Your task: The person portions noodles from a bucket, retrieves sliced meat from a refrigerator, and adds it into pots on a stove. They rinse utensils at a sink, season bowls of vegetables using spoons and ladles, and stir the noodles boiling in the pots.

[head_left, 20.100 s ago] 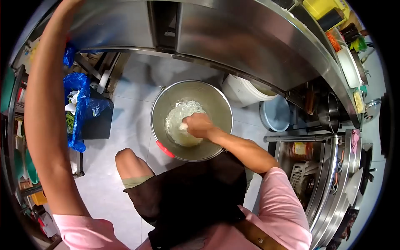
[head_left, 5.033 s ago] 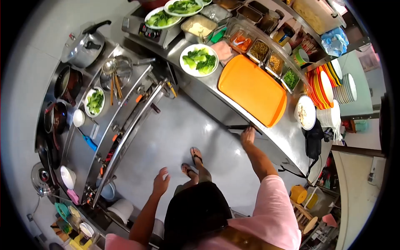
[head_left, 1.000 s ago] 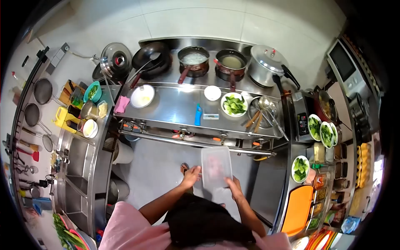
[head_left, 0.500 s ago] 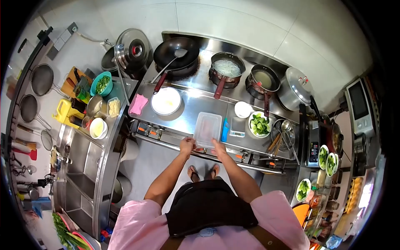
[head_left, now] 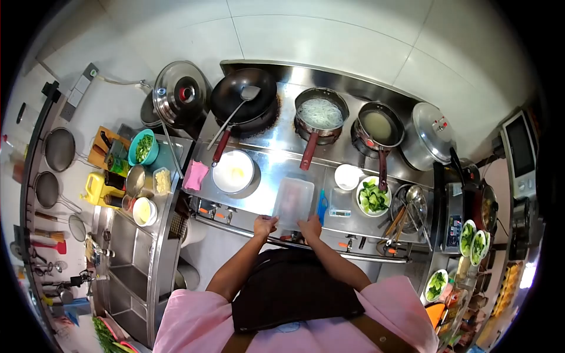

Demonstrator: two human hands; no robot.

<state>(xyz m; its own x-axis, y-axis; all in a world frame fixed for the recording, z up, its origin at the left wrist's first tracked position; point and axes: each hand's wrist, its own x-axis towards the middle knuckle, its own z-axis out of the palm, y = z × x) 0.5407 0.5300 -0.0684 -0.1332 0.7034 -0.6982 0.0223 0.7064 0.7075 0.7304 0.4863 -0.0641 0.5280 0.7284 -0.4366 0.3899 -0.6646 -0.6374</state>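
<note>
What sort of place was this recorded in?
A kitchen, probably a restaurant's rather than a home's: a long steel stove carries a wok and pots, a steel sink stands at the left, and several separate portions of leafy greens are set out.

I see a clear, milky container (head_left: 288, 206) with a faint pink tint inside, though its cloudiness leaves me unsure. I pick out a bright blue tool (head_left: 322, 207), a plain pink cloth (head_left: 195, 175) and a white bowl (head_left: 221, 163). The wok (head_left: 234, 88) is black with a dark red handle (head_left: 222, 146). The apron (head_left: 294, 294) reads plain black to me, with brown straps (head_left: 376, 335) over a pale pink shirt (head_left: 191, 317).
</note>
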